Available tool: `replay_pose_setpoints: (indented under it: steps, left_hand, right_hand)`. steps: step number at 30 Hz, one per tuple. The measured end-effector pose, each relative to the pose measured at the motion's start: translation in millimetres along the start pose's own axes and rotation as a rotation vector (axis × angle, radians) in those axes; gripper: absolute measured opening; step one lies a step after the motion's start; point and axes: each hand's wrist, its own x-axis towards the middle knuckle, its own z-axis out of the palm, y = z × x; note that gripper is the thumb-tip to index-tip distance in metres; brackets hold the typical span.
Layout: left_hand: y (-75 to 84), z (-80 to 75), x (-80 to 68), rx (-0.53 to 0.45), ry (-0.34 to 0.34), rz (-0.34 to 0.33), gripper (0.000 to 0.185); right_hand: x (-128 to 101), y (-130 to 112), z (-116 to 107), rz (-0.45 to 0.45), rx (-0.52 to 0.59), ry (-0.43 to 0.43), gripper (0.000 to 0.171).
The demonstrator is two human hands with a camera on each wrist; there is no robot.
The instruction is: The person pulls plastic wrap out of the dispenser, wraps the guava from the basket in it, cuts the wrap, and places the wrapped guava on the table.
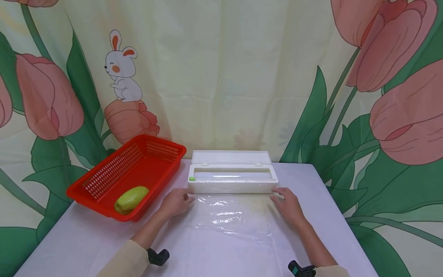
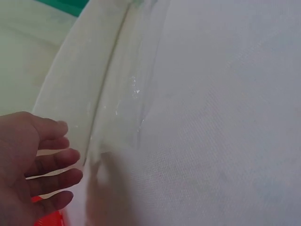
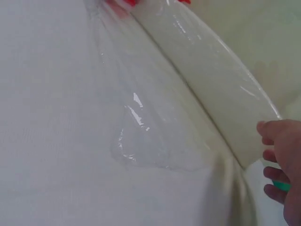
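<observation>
A white cling film dispenser [image 1: 233,187] stands at the back of the table with its lid [image 1: 231,157] raised. From its front a sheet of clear cling film [image 1: 225,217] lies over the tabletop, wrinkled and shiny. My left hand [image 1: 176,202] is beside the dispenser's front left corner, its fingers loosely bent and holding nothing in the left wrist view. At the opposite corner is my right hand [image 1: 288,206], its fingertips right by the dispenser's edge, also with relaxed fingers. In the right wrist view the film [image 3: 155,117] runs down the dispenser's front [image 3: 207,80] onto the table.
On the left sits a red plastic basket [image 1: 100,209] with a pale green, oblong vegetable [image 1: 131,200] in it. A white cloth [image 1: 322,215] covers the table. Behind rises a curtain [image 1: 194,77] printed with tulips and a rabbit.
</observation>
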Motion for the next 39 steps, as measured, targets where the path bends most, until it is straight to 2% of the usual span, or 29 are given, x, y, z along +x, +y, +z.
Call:
replay_pose_setpoints:
  steps: [7,14,23,30,39]
  left_hand:
    - [1.2,-13.7,-6.6,-0.005,0.014,0.011,0.030]
    - [0.0,-23.4,-12.5,-0.028,0.054,0.076,0.034]
    - [-0.8,-31.6,-21.4,-0.103,0.066,0.147,0.045]
    - [-0.2,-41.0,-28.2,-0.140,0.041,0.195,0.059]
    - [3.7,-50.1,-29.7,-0.154,0.058,0.263,0.067]
  right_hand:
    - [6.3,-9.5,-14.1,0.120,0.034,0.063,0.035]
    - [10.1,-17.1,-20.5,0.161,0.038,0.070,0.040]
    - [17.2,-19.4,-22.5,0.186,0.090,-0.011,0.055]
    - [25.2,-17.1,-22.0,0.149,0.172,-0.065,0.055]
    - [35.8,-12.1,-20.2,0.169,0.147,-0.128,0.064]
